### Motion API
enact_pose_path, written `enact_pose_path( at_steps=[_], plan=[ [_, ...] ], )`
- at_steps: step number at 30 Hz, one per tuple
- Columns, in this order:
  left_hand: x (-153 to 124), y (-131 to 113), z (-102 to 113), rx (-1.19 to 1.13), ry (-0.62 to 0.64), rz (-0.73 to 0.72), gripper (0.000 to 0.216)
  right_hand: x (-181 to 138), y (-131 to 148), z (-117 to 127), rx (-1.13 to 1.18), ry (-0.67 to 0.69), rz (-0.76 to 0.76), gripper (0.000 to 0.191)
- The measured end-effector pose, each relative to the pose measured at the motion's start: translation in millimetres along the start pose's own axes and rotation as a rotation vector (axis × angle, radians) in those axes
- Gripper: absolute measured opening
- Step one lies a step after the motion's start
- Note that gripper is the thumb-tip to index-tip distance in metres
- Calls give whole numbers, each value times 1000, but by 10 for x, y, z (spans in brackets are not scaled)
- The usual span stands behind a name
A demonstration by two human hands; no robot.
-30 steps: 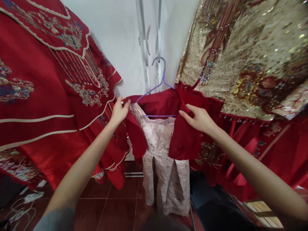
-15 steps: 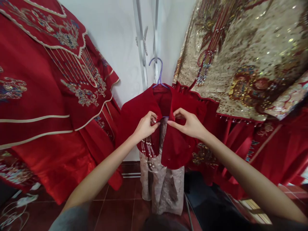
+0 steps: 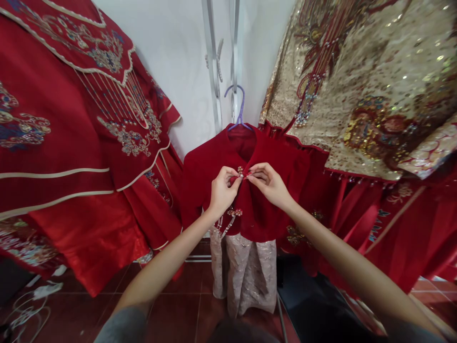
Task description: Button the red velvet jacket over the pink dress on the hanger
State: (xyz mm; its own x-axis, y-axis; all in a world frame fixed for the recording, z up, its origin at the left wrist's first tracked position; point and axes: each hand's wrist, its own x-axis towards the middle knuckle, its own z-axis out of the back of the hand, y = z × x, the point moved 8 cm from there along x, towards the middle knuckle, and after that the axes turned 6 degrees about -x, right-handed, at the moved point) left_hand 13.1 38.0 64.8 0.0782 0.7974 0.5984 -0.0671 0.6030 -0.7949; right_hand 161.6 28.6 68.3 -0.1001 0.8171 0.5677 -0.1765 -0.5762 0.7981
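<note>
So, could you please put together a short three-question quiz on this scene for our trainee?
1. True or false: the left hand and right hand are both on the sleeves of the red jacket.
2. What colour is the hanger at the jacket's neck? A) green; B) purple; C) yellow.
3. What shows directly below the jacket's hem?

Key:
1. False: both hands pinch at its front, near the middle.
2. B.
3. A pale patterned garment.
</note>
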Motion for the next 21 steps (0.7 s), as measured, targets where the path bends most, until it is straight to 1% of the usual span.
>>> enact_pose_path(
  at_steps=[2, 8, 14, 18, 21],
  plan=[
    [1, -11, 8, 23, 15, -16, 13, -6, -2, -1, -1, -7, 3, 32],
    [17, -40, 13, 61, 77, -33, 11, -15, 40, -2, -15, -63, 43, 27],
    [30, -196, -15, 124, 161, -87, 10, -49, 155, -8, -133, -121, 75, 22],
    [52, -297, -23, 199, 168, -110, 16, -36, 127, 31, -108, -127, 56, 27],
    [81, -299, -36, 199, 174, -101, 16, 1, 87, 77, -43, -108, 17, 35]
  ],
)
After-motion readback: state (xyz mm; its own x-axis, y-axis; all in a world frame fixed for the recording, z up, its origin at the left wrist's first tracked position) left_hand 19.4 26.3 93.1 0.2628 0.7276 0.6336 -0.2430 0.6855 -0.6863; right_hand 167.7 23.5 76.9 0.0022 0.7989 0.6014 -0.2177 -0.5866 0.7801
